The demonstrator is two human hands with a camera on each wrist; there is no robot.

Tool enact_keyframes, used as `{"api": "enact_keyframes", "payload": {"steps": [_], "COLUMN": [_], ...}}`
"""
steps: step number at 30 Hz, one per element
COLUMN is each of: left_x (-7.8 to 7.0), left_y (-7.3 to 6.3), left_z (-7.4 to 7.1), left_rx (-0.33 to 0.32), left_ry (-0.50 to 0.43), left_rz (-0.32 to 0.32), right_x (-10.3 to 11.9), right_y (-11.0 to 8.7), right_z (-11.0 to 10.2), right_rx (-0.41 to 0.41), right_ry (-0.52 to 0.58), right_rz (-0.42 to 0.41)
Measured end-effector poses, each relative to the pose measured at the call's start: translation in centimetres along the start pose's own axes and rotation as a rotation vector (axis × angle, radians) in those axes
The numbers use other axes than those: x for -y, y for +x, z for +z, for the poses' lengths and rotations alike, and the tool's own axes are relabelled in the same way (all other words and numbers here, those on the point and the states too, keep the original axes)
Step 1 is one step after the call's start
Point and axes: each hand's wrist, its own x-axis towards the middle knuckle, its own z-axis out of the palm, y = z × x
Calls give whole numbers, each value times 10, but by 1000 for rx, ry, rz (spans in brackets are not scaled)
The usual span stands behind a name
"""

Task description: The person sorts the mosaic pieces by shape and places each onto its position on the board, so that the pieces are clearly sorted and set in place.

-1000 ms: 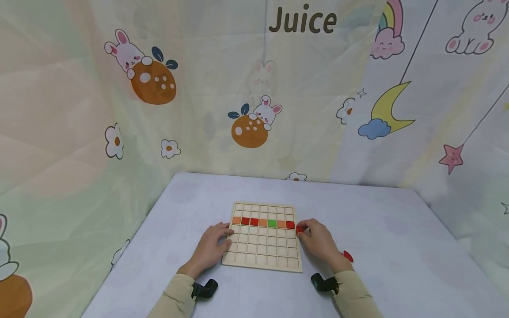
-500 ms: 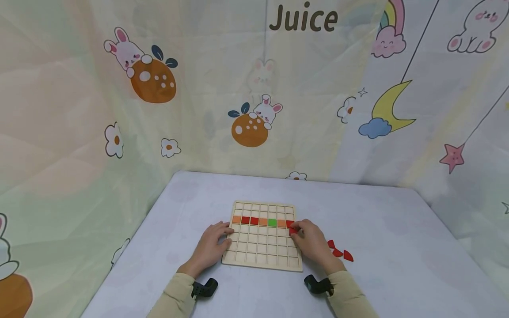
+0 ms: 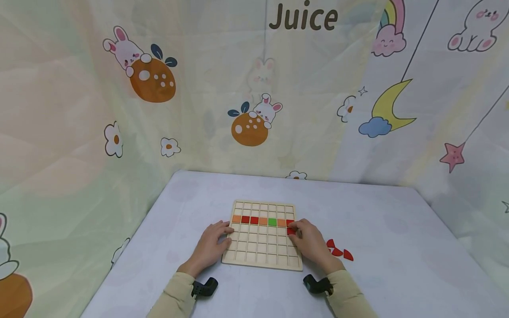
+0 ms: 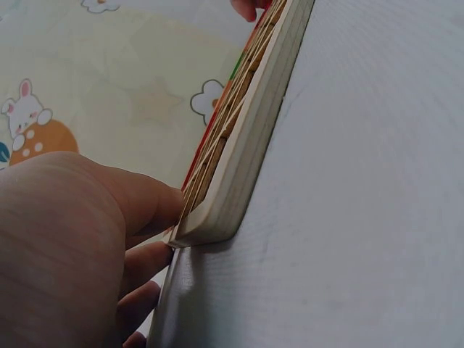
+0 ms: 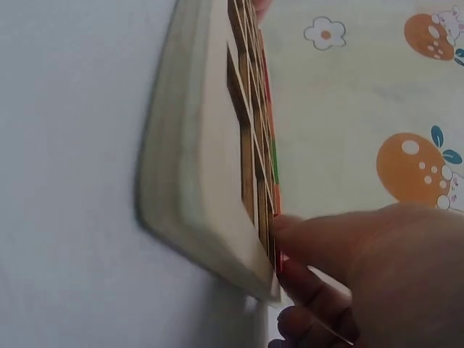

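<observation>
A wooden grid board [image 3: 262, 254] lies on the white table, with one row of orange, red and green square tiles across it. The left hand [image 3: 212, 243] rests at the board's left edge, its thumb and fingertips touching the frame. At the right edge, the thumb and forefinger of the right hand [image 3: 312, 243] pinch a red square tile [image 3: 291, 231] at the cell just below the row's last red tile. In the right wrist view, the right hand [image 5: 362, 268] partly hides that tile. The left wrist view has the left thumb [image 4: 148, 203] against the board's corner.
Several red wedge-shaped pieces [image 3: 337, 251] lie on the table right of the board, partly behind the right wrist. Black wrist cameras [image 3: 205, 288] sit by both sleeves. A printed cloth backdrop [image 3: 207, 132] rises behind the table.
The right hand has moved left with the red square tile, from beside the board onto its right edge column. More red wedge-shaped pieces show beside the wrist. The left hand stays in place.
</observation>
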Motion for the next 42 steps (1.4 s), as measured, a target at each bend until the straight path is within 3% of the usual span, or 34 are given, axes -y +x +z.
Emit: {"api": "enact_keyframes", "payload": {"steps": [8,15,25,42], "left_x": [1,1,1,1], "left_y": [1,1,1,1], "left_z": [0,1,0,1], "left_rx": [3,1,10,0], "left_ry": [2,0,-18,5], "left_rz": [-9,-13,-26,-13], "right_x": [-16,-34,-42,-57], "right_y": [0,-2,-5,-12], "right_z": [-30,-52,-59,-68], "right_rx": [-13,32,148,209], "right_ry": [12,-15,8,21], "right_rz": [48,65,138,146]}}
